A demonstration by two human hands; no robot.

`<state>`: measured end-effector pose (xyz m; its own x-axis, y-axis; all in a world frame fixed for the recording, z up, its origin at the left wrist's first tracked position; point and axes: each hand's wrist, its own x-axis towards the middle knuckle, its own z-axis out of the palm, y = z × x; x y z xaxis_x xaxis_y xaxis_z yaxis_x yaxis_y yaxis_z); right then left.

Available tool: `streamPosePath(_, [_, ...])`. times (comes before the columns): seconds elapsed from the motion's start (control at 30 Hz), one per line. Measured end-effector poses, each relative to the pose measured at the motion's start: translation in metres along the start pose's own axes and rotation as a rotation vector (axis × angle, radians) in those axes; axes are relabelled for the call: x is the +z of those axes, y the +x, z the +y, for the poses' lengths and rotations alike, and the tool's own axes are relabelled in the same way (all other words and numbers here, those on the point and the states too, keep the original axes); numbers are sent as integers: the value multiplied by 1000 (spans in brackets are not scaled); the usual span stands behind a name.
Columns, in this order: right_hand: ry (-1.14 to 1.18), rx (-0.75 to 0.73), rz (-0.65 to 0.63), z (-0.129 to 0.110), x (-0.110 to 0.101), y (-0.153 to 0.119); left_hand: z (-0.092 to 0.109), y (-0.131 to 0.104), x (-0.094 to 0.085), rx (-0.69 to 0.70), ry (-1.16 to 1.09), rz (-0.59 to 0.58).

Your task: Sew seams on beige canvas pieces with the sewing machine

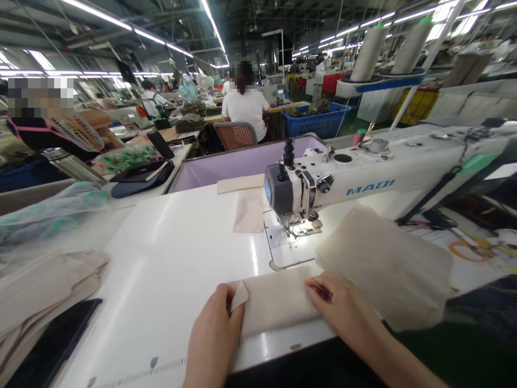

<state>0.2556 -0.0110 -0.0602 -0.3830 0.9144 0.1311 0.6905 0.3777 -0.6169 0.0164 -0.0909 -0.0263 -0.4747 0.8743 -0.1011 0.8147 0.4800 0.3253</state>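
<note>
Left fingers (223,295) and right fingers (315,284) pinch beige cloth (277,302); blue basket (313,127) holds dark fabric (318,107).

Bright overall, cool-white light from rows of ceiling tubes (212,21); the roof (161,16) between them is dark. Blown-out daylight panels (40,60) at upper left, more at upper right. Glare streaks on white tabletop (181,253). Small bright glow by needle plate (301,231). Floor (464,345) at lower right very dark. Left hand (218,328), right hand (343,304) fairly clear; far background soft. Wide-angle stretch, smearing toward edges. Pixelated blocks (242,75) on heads.
</note>
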Motion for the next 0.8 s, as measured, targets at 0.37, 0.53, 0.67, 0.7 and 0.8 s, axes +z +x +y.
streamPosePath(0.37, [-202,-475,-231,7,-29,17,-8,13,-12,810,640,153])
streamPosePath(0.53, [-234,-426,-203,1,-23,16,24,47,-20,722,677,102])
streamPosePath(0.67, [-235,-358,-180,-4,-17,13,55,79,-18,641,583,-2])
streamPosePath(0.7, [-237,-350,-175,-4,-16,13,60,84,-15,629,552,-9])
streamPosePath(0.8, [-234,-329,-153,-3,-11,12,68,96,-4,623,456,14])
